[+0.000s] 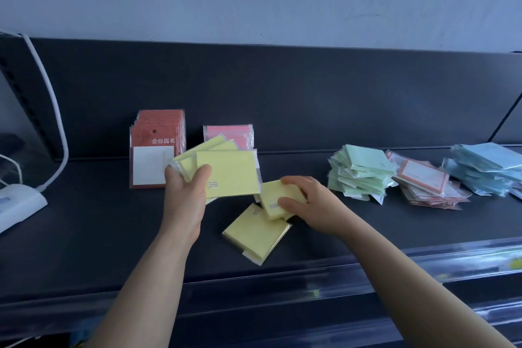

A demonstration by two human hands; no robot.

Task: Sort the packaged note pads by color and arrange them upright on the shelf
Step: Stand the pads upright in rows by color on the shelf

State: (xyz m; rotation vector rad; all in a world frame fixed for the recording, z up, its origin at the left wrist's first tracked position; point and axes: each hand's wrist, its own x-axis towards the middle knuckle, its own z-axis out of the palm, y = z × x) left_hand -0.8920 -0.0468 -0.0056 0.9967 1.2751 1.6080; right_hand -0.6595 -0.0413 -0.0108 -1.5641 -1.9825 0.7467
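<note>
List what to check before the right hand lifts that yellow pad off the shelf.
1. Left hand grips the fanned yellow pads: ok.
2. Right hand has thumb and fingers round the top yellow pad: ok.
3. Fan squared for standing upright: not ok, the pads are splayed.
4. Bare shelf right of the upright pink row: ok.
5. All yellow gathered: not ok, a flat yellow pad lies beneath the top one.
6. More pads hidden under the right hand: cannot tell.
</note>
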